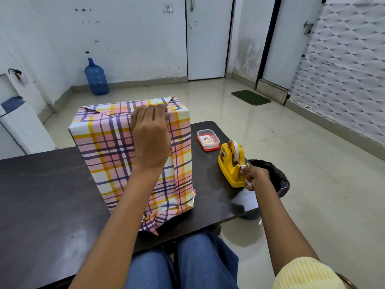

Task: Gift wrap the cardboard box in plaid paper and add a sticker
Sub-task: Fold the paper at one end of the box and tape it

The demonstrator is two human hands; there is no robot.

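Left hand (151, 136) flat, pinning paper (104, 147) seam on box (182, 140). Right hand (255, 177) pinches tape (235, 148) at dispenser (229, 165); best pull straight, tear cleanly.

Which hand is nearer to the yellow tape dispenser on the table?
Right. The right hand pinches tape at the near end of the tape dispenser; the left hand presses on the wrapped box, well to the dispenser's left.
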